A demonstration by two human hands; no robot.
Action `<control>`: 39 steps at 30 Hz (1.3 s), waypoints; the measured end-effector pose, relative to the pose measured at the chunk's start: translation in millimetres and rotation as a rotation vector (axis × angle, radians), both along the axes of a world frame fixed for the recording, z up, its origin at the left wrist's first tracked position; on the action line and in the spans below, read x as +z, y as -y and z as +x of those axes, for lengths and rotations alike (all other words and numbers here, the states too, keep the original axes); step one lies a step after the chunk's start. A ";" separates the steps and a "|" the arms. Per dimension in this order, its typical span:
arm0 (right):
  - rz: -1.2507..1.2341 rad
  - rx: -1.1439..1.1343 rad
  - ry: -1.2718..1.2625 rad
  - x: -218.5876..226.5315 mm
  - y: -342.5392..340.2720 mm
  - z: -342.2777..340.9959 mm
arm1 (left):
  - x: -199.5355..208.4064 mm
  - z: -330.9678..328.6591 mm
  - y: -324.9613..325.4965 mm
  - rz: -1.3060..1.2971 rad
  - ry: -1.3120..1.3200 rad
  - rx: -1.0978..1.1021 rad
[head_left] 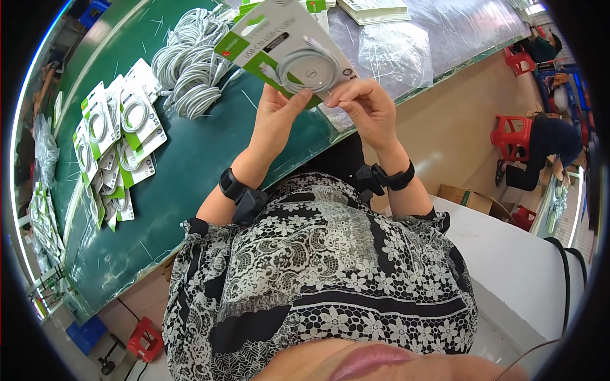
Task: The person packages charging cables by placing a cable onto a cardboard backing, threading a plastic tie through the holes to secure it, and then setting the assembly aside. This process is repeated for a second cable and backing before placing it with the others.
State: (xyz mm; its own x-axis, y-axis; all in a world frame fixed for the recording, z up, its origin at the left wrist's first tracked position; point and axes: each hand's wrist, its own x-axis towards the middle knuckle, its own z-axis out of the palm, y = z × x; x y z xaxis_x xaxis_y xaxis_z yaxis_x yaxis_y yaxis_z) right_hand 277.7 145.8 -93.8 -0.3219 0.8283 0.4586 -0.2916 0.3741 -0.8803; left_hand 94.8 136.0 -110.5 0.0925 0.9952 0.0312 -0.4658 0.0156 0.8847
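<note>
A white and green cable package, with a coiled white cable on its front, is held up above the table's near edge and tilted. My left hand grips its lower edge, thumb across the front and fingers hidden behind. At the lower right edge of the package, the thumb and forefinger of my right hand are pinched together on its border. To the left lies a heap of similar packaged cables. Behind it, a large pile of loose coiled grey-white cables rests on the green table.
Flat clear plastic bags lie right of the package, near a stack of cards. More packages are at the far left. A white surface stands at my right. Red stools and a seated person are farther right.
</note>
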 end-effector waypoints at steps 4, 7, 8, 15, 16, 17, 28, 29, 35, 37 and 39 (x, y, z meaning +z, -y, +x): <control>0.044 0.010 0.018 -1.1 0.6 -2.9 | -3.1 -2.5 -0.9 -0.065 0.013 -0.016; 0.039 0.020 0.024 -0.8 1.7 -5.5 | 4.9 0.8 1.4 -0.096 0.082 0.001; 0.028 0.016 0.020 0.4 2.3 -6.3 | 11.5 3.9 2.4 -0.132 0.151 0.016; 0.067 0.008 0.045 3.6 2.2 5.1 | 17.9 -0.7 6.7 0.037 -0.124 0.056; 0.103 -0.012 0.091 4.6 2.0 7.5 | 20.4 -4.4 10.6 0.166 -0.418 0.077; 0.137 -0.028 0.136 6.2 3.4 8.3 | 23.2 -6.3 13.5 0.294 -0.711 0.102; -0.601 -0.108 -0.138 7.7 31.4 8.6 | 56.4 5.5 14.4 0.949 -0.662 0.195; -0.598 -0.098 -0.142 5.7 30.6 8.6 | 55.7 4.6 14.3 0.950 -0.669 0.193; -0.584 -0.053 -0.165 2.8 23.1 4.2 | 63.1 -0.4 5.5 1.100 -0.776 0.187; -0.581 -0.039 -0.174 2.0 20.8 3.9 | 65.7 0.1 3.5 1.168 -0.822 0.206; -0.576 -0.024 -0.184 0.4 19.7 5.3 | 65.5 1.8 3.4 1.160 -0.826 0.211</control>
State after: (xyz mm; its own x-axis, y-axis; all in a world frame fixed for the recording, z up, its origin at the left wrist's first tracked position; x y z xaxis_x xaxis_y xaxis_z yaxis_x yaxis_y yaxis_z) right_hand 283.0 126.1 -93.4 -0.2584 0.9658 -0.0194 -0.4557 -0.1396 -0.8791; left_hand 96.6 132.7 -45.0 0.3406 0.4427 0.8295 0.2744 -0.8906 0.3626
